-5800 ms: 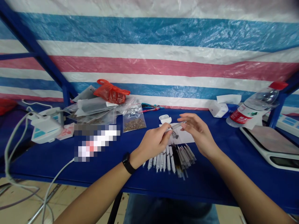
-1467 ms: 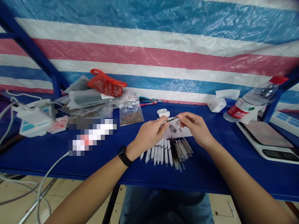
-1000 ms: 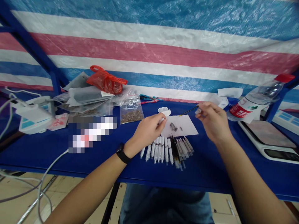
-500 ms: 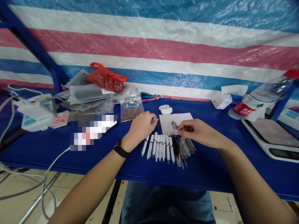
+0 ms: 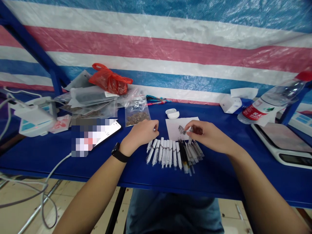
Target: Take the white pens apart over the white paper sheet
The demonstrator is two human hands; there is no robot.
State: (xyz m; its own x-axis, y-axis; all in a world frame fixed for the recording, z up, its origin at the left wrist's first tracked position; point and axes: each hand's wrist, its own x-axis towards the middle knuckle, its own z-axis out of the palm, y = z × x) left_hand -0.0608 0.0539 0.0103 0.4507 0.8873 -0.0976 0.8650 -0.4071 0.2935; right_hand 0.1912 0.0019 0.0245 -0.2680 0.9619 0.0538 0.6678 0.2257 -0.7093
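Just past the near edge of the blue bench (image 5: 219, 177), a fan of slim syringes (image 5: 170, 156) lies below both hands. The left hand (image 5: 140, 133) curls just above the fan's left end, its fingers (image 5: 153, 128) bunched, contents hidden. The right hand (image 5: 202, 134) hovers over the fan's right side, its fingers (image 5: 192, 127) pinched on something unclear, beside dark specks (image 5: 181, 130) on a white paper sheet (image 5: 173, 125). Farther back sit a white earbud case (image 5: 172, 113) and a plastic bag of brown seeds (image 5: 136, 117).
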